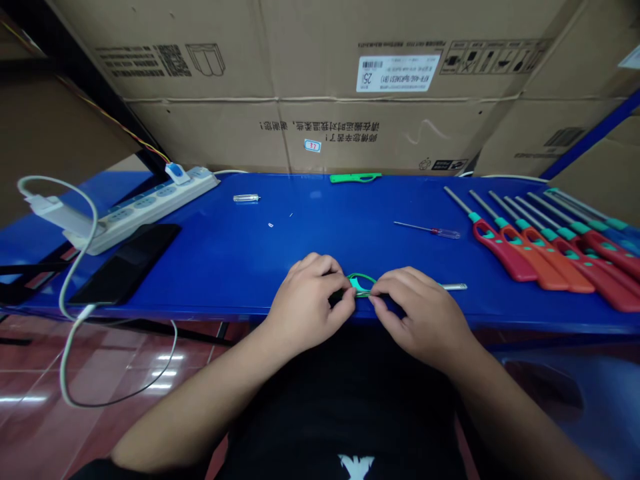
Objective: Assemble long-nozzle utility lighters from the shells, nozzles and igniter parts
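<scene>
Our left hand (pixel 307 300) and our right hand (pixel 420 315) are both closed in a tight pinch on a green utility lighter (pixel 361 287), nearly meeting over it just inside the near edge of the blue surface (pixel 320 240). Its looped green handle and teal collar show between the two hands, though our fingers hide how the parts sit together. Its metal nozzle (pixel 454 287) points right, out past our right hand.

To our right, a row of long-nosed lighters (pixel 550 267) with red and orange handles lies side by side, their metal nozzles angled toward the far left. Nearer the middle, a small screwdriver (pixel 427 230) with a clear handle lies between our right hand and the far edge. Along that far edge rests a green plastic handle piece (pixel 355 177), and to its left lies a small clear tube (pixel 246 198) with a tiny fragment (pixel 271 225) nearer us.

On the left, a white power strip (pixel 160 210) sits at an angle just beside a black smartphone (pixel 125 263), with a white cable (pixel 65 193) looping over the left edge toward the red tile floor (pixel 120 360). Cardboard cartons (pixel 320 80) stand stacked beyond the far edge.
</scene>
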Demonstrator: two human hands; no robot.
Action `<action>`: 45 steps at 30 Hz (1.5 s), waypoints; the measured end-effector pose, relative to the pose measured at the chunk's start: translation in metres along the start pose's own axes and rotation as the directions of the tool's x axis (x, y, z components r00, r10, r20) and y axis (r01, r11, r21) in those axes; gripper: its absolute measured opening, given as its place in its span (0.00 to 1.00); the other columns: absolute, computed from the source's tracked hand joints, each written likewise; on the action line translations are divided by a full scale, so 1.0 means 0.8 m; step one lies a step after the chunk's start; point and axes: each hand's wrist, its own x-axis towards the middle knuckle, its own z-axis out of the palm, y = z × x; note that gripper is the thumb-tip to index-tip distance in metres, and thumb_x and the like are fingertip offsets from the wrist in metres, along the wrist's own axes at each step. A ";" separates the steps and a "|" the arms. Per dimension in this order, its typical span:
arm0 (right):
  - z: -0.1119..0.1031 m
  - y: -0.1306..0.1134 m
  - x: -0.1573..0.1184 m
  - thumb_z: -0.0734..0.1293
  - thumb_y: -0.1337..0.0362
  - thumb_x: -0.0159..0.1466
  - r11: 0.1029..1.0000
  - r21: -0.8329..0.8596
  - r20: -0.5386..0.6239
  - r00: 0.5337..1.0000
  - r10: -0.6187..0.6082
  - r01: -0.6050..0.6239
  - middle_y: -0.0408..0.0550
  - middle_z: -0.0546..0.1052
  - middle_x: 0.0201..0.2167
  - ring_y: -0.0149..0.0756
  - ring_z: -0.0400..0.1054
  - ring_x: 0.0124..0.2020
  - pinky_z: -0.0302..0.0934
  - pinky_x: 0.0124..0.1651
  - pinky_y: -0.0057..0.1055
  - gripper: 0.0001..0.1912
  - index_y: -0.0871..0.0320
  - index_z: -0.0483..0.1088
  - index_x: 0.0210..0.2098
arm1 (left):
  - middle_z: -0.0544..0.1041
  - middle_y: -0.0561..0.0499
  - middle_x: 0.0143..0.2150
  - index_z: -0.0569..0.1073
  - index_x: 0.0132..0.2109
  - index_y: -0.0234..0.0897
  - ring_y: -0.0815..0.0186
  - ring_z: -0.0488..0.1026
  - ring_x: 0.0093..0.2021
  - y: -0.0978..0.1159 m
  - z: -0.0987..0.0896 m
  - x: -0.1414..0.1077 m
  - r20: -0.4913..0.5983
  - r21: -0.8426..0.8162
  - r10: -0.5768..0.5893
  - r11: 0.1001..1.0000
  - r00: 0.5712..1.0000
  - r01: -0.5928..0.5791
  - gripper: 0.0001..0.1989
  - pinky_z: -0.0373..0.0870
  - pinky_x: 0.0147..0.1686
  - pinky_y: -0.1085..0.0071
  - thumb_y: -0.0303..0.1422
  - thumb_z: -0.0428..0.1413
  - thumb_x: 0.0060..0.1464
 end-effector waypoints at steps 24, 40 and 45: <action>0.010 -0.022 -0.020 0.68 0.70 0.63 0.982 -0.183 -0.128 0.989 -0.073 0.049 0.52 0.80 0.43 0.46 0.71 0.44 0.64 0.48 0.46 0.12 0.59 0.76 0.47 | 0.75 0.49 0.37 0.78 0.34 0.37 0.61 0.69 0.40 0.000 0.004 0.001 -0.037 -0.001 -0.019 1.000 0.999 0.019 0.10 0.67 0.43 0.61 0.33 0.55 0.61; 0.018 -0.027 -0.021 0.67 0.67 0.64 0.987 -0.125 -0.160 0.984 0.084 -0.105 0.52 0.77 0.43 0.46 0.70 0.46 0.62 0.47 0.45 0.07 0.56 0.74 0.42 | 0.73 0.50 0.37 0.73 0.39 0.38 0.62 0.68 0.40 -0.002 -0.003 -0.002 -0.013 -0.062 -0.019 0.998 1.000 0.018 0.04 0.67 0.42 0.62 0.32 0.55 0.61; 0.016 -0.028 -0.020 0.66 0.66 0.65 0.988 -0.084 -0.144 0.983 0.116 -0.129 0.51 0.76 0.42 0.44 0.69 0.44 0.60 0.46 0.43 0.05 0.55 0.73 0.41 | 0.72 0.48 0.42 0.72 0.37 0.38 0.62 0.68 0.45 -0.002 -0.007 -0.007 -0.018 -0.096 0.074 0.993 0.997 -0.076 0.04 0.67 0.46 0.63 0.27 0.54 0.61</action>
